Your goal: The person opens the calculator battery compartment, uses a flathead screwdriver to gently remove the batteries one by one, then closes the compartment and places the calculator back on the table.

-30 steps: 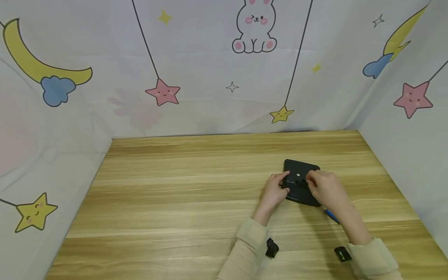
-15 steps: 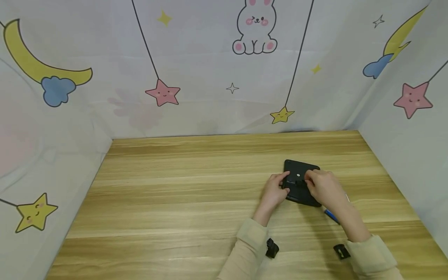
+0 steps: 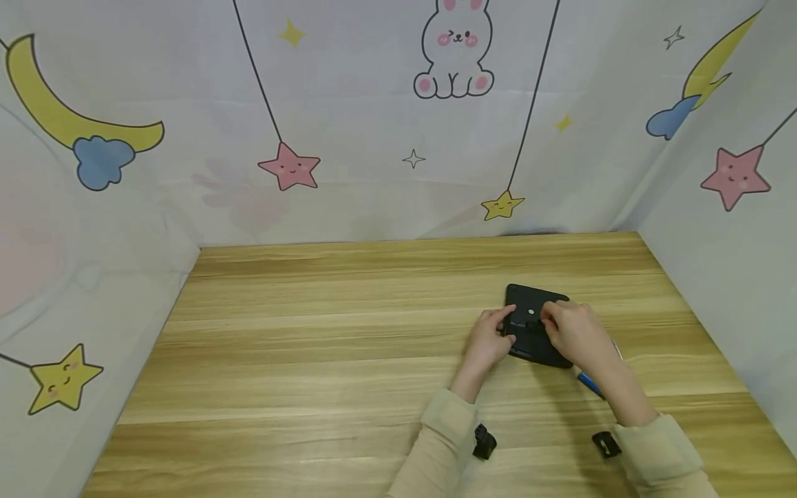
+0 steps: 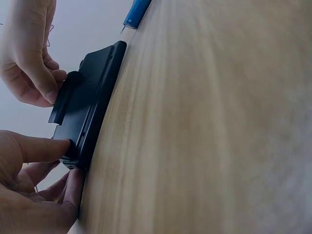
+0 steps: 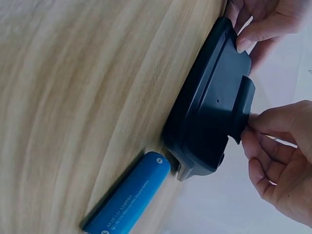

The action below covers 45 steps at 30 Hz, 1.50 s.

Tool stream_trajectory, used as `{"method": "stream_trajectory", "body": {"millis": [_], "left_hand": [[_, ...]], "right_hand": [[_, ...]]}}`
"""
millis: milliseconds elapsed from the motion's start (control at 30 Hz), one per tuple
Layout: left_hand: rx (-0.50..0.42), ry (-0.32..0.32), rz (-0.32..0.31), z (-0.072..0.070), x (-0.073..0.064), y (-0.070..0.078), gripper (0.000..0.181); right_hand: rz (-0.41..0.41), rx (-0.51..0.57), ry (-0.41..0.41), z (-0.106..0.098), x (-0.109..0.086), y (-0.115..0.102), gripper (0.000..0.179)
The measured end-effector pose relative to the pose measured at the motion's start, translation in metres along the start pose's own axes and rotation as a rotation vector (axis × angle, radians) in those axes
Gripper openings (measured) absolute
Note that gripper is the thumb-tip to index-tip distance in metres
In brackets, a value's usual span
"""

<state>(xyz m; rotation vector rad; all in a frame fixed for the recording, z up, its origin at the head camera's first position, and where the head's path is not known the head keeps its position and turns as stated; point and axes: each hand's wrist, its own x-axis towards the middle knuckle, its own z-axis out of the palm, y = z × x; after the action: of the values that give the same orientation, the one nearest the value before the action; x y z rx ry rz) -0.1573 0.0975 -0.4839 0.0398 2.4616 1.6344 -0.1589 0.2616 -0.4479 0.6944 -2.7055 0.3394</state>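
A flat black device (image 3: 529,301) with rounded corners lies on the wooden table. My left hand (image 3: 488,337) grips its left edge; in the left wrist view the thumb presses the upper face while the other fingers rest against the side. My right hand (image 3: 575,332) pinches a curved black cover piece (image 5: 243,109) by one end, between thumb and index finger. That piece stands up from the middle of the device's upper face. Beside the device's near right corner lies a blue AA battery (image 5: 134,195), with its printed text facing up in the right wrist view.
Near the left sleeve is a small black object (image 3: 483,443). Another small black piece (image 3: 606,445) lies next to the right cuff (image 3: 660,449). White fabric walls (image 3: 373,104) with cartoon prints border the table (image 3: 311,346) at the back and sides.
My right hand has shifted very slightly leftward over the device, still pinching the cover piece, and its sleeve has risen a little. The left hand and the device stay where they were.
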Motion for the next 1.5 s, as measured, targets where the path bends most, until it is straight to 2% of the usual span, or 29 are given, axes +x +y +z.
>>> {"method": "stream_trajectory", "body": {"millis": [400,633,900,1167,1500], "left_hand": [[0.004,-0.002,-0.001,0.0,0.0,0.0,0.056],[0.004,0.002,0.005,0.001,0.0,0.0,0.055],[0.008,0.009,0.003,0.003,0.0,0.0,0.056],[0.014,0.015,0.008,0.004,0.0,-0.002,0.055],[0.006,0.012,0.003,0.005,0.001,-0.002,0.055]], "right_hand": [[0.002,-0.031,-0.004,0.002,-0.003,0.0,0.004],[0.045,-0.047,-0.06,0.002,-0.005,0.0,0.009],[0.055,-0.056,-0.079,0.003,-0.008,0.002,0.014],[0.085,-0.064,-0.134,0.001,-0.009,0.0,0.022],[0.069,-0.085,-0.132,-0.001,-0.011,-0.002,0.021]]}}
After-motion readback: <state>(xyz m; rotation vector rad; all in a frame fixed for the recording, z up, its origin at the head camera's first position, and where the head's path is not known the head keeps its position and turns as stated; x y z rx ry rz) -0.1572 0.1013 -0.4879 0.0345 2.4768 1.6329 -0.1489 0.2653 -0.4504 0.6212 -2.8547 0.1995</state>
